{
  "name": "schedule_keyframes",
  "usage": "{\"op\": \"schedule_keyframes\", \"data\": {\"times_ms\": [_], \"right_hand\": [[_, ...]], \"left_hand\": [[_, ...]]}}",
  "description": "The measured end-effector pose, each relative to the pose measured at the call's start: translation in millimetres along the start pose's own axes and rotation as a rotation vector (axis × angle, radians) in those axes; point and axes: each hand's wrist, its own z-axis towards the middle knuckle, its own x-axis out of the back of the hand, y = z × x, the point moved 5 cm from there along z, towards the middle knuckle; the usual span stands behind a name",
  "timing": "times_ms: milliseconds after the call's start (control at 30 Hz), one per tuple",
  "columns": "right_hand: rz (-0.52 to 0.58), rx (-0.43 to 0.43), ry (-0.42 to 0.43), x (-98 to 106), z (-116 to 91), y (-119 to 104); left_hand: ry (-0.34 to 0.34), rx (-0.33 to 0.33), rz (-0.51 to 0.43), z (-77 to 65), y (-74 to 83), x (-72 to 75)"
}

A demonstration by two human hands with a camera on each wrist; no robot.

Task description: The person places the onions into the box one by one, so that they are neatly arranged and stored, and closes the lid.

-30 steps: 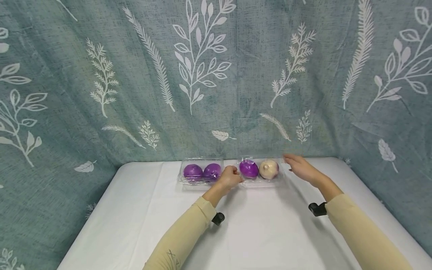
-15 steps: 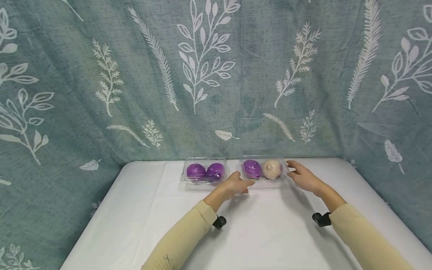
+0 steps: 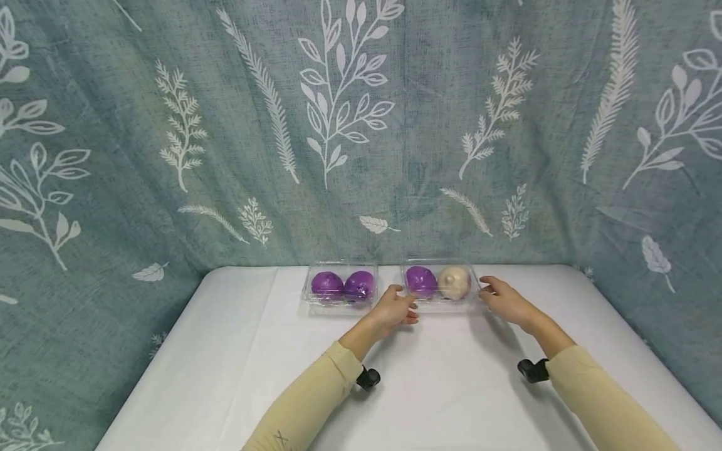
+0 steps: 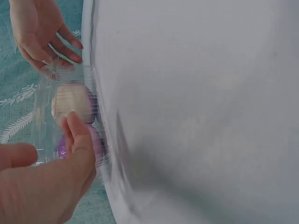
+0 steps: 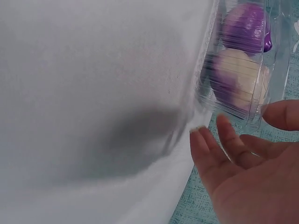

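Observation:
A clear plastic box point(image 3: 448, 307) at the back of the table contains a purple round vegetable-like piece point(image 3: 421, 280) and a cream one point(image 3: 454, 282) with purple on its side. My left hand point(image 3: 392, 311) is at the box's front left corner, its fingertips overlapping the front wall in the head view. Across from it, my right hand point(image 3: 506, 302) has its fingertips right at the right end. In the right wrist view the right thumb point(image 5: 282, 115) meets the box edge, while the other fingers extend below it. Neither hand curls round the box.
To the left stands a second clear box point(image 3: 338, 309) with two purple round pieces point(image 3: 327, 285) inside. Both boxes sit near the back edge of the white-covered table point(image 3: 451, 388), before a blue-green leaf-patterned curtain point(image 3: 417, 156).
My left hand has moved from the gap between the boxes to the right box's front left corner, its fingers spreading. My right hand has come lower, closer to that box's right end.

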Motion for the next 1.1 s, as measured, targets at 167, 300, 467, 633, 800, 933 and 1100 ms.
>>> {"op": "schedule_keyframes", "data": {"times_ms": [167, 300, 467, 633, 800, 933, 1100], "right_hand": [[0.037, 0.006, -0.014, 0, 1, -1], [0.062, -0.018, -0.022, -1, 2, 2], [0.104, -0.050, -0.036, -5, 5, 5], [0.109, -0.037, -0.021, -5, 7, 2], [0.074, 0.005, 0.007, -4, 8, -5], [0.057, 0.011, 0.012, -4, 9, -7], [-0.005, -0.004, 0.012, 3, 5, -3]], "left_hand": [[0.030, -0.013, -0.067, 5.5, -2.4, -2.6], [0.059, -0.020, -0.085, 7.5, -3.0, -4.0], [0.099, -0.021, -0.069, 7.9, -3.6, -1.7], [0.106, -0.025, -0.055, 9.5, -2.6, 1.9], [0.117, -0.026, -0.053, 12.1, -1.4, 7.0], [0.112, -0.026, -0.061, 12.7, -2.6, 7.9], [0.079, -0.008, -0.031, 10.1, -1.8, 3.8]]}}
